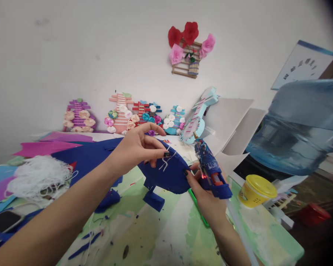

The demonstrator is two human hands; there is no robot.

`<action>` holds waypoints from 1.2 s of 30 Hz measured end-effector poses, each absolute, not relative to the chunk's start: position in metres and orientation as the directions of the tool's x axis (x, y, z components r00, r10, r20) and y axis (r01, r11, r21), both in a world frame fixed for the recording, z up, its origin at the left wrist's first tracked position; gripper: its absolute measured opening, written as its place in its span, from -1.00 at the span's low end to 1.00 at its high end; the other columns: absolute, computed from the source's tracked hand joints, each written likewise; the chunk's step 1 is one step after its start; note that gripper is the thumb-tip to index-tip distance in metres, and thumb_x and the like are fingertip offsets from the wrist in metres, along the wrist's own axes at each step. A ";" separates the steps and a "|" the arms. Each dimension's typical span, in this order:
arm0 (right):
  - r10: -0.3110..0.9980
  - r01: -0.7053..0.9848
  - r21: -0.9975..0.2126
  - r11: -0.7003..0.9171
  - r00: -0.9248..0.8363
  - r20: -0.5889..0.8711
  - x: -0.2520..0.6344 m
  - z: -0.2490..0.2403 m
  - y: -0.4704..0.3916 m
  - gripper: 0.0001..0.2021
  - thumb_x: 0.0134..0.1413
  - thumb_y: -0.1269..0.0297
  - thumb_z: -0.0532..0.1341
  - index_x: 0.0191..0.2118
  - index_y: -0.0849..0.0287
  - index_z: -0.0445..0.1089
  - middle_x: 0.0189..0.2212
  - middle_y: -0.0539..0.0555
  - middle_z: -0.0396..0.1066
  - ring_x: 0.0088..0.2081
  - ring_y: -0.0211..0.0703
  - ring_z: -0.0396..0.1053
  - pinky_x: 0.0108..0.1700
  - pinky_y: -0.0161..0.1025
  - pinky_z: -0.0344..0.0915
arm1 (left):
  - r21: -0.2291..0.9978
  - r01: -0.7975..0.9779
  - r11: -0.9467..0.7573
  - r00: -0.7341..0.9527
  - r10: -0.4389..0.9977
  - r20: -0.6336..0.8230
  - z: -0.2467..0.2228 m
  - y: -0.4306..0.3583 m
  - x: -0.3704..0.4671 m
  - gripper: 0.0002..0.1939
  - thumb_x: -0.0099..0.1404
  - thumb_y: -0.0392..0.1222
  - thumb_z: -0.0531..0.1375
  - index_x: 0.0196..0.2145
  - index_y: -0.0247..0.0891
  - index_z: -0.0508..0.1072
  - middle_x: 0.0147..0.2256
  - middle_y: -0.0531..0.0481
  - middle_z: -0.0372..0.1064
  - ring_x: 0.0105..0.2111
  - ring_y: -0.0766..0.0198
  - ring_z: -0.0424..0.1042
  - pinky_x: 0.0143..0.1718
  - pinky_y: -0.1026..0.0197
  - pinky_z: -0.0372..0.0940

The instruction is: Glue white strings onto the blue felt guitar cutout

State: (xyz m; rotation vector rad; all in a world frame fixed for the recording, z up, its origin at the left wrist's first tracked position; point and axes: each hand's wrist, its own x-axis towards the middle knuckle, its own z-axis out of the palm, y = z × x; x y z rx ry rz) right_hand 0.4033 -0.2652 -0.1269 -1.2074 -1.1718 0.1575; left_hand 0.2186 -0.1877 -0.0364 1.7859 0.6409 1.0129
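Note:
A dark blue board with a rounded end (177, 177) is raised above the table, with short white string (164, 164) on its face. Over this face, my left hand (141, 146) has thumb and curled fingers drawn together at the string, the index finger arching above. My right hand (208, 199) grips a blue hot glue gun (211, 170), nozzle up, a red light glowing on it and a long glue stick trailing from its rear. The right thumb also presses the board's right edge. Part of the right fingers is hidden behind the gun.
A tangled heap of white string (41, 177) and a phone (4, 223) lie left. A yellow tub (256, 190) stands at the table's right, near a big water bottle (296, 125). Blue scraps (84, 245) litter the table (166, 236); decorated paper instruments (120, 111) lean along the wall.

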 end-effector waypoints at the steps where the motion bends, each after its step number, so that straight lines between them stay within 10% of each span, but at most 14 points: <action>1: 0.645 0.476 -0.775 0.415 0.446 0.620 0.403 -0.126 -0.266 -0.83 -0.07 0.27 0.34 -0.33 0.11 0.37 -0.57 -0.12 0.31 -0.58 -0.32 0.25 -0.51 -0.36 0.26 | 0.911 -0.015 -0.411 0.524 0.773 0.357 -0.037 -0.188 0.219 -0.59 0.03 -0.25 0.35 -0.20 -0.25 0.28 -0.53 0.10 0.47 -0.70 0.40 0.36 -0.69 0.41 0.19; 36: 0.676 0.442 -0.786 0.432 0.417 0.607 0.405 -0.124 -0.267 -0.84 -0.05 0.27 0.33 -0.33 0.11 0.36 -0.51 -0.09 0.34 -0.53 -0.31 0.28 -0.46 -0.35 0.27 | 0.887 0.068 -0.456 0.555 0.757 0.346 -0.047 -0.180 0.213 -0.86 0.07 -0.24 0.33 -0.41 -0.34 0.48 -0.53 0.03 0.47 -0.68 0.44 0.38 -0.67 0.46 0.25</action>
